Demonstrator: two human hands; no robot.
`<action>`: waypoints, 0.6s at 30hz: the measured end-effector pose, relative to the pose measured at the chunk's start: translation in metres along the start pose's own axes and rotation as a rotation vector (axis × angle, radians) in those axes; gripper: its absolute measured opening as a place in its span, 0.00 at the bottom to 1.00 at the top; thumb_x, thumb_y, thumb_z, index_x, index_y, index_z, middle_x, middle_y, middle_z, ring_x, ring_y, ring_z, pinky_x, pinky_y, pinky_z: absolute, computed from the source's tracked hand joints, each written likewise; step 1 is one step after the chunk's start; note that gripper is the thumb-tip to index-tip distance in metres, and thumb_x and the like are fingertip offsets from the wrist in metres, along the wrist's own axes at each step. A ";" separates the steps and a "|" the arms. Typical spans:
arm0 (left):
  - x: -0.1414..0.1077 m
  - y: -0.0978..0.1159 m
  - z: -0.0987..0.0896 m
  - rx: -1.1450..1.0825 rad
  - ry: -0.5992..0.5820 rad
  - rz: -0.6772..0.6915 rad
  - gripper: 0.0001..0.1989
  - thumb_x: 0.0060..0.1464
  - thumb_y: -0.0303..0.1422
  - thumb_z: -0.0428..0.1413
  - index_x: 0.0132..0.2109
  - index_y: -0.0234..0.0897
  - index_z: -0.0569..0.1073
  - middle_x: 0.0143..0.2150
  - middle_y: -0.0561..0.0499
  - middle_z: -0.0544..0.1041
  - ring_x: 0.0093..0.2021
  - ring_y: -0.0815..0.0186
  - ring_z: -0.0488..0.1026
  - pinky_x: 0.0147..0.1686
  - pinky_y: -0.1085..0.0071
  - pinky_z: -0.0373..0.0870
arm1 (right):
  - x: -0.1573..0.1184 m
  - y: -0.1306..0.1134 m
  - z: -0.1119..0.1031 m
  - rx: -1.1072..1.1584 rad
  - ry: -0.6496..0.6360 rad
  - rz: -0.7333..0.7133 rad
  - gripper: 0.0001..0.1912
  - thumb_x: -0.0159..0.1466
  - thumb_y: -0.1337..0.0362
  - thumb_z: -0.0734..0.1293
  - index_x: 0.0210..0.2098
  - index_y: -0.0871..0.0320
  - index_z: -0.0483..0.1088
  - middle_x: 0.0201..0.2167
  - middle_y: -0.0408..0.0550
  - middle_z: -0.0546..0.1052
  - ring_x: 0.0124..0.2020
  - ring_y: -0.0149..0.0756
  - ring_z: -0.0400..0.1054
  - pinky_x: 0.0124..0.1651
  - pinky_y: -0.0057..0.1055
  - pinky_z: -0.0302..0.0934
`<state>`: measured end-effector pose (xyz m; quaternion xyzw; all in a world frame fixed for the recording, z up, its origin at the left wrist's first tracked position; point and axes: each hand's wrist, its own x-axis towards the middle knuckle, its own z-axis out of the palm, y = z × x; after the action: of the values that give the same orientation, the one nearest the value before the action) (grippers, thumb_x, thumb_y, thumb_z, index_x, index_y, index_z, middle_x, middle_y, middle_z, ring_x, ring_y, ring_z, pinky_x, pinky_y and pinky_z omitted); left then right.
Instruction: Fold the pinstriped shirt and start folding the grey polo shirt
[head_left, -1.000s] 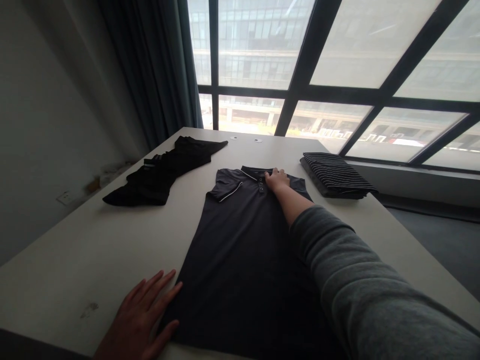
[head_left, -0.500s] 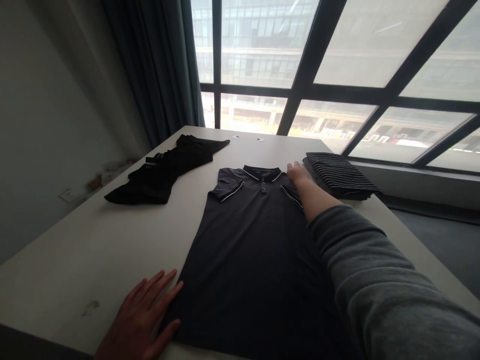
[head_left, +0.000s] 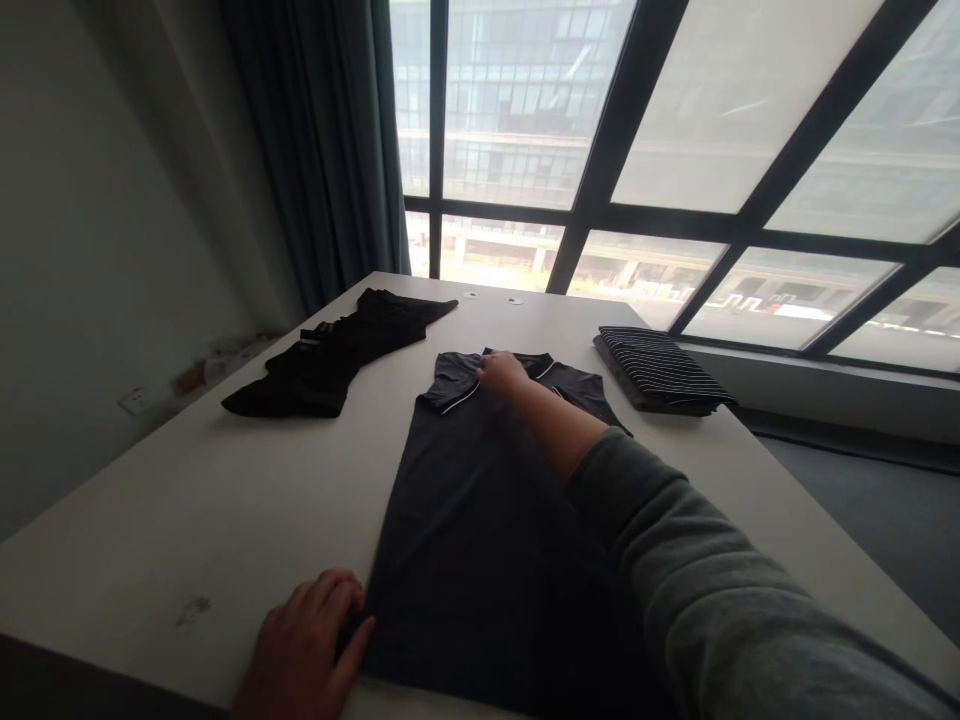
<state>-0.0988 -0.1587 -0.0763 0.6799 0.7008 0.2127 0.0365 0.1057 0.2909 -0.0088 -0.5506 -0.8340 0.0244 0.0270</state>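
Note:
A dark grey polo shirt (head_left: 480, 510) lies spread on the white table, its black collar, edged in white, pointing toward the window. My right hand (head_left: 502, 373) reaches across it and is closed on the cloth at the left side of the collar, covering the buttons. At the shirt's lower left edge, my left hand (head_left: 304, 640) has its fingers curled round the fabric with the thumb on top. Part of the shirt's right side is hidden behind my right sleeve (head_left: 697, 540).
A crumpled black garment (head_left: 322, 365) lies on the table's (head_left: 247, 500) far left. Folded clothes, with a black-and-white striped garment (head_left: 660, 365) on top, sit at the right edge. Beyond the table are a dark curtain (head_left: 322, 140) and large windows.
My right hand has moved left from the right shoulder to the collar and closed on the cloth. My left hand has gone from lying flat with fingers spread to curling on the shirt's edge.

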 end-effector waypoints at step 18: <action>-0.014 -0.004 -0.021 -0.122 0.220 0.080 0.04 0.67 0.30 0.53 0.41 0.46 0.68 0.32 0.57 0.77 0.30 0.64 0.78 0.33 0.71 0.73 | 0.092 -0.101 0.046 0.059 -0.135 0.070 0.33 0.75 0.60 0.59 0.78 0.50 0.51 0.64 0.61 0.70 0.63 0.47 0.70 0.64 0.42 0.65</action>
<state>-0.1086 -0.1777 -0.0615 0.6762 0.6588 0.3296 -0.0080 -0.0263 0.3351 -0.0460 -0.5757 -0.8130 0.0867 -0.0138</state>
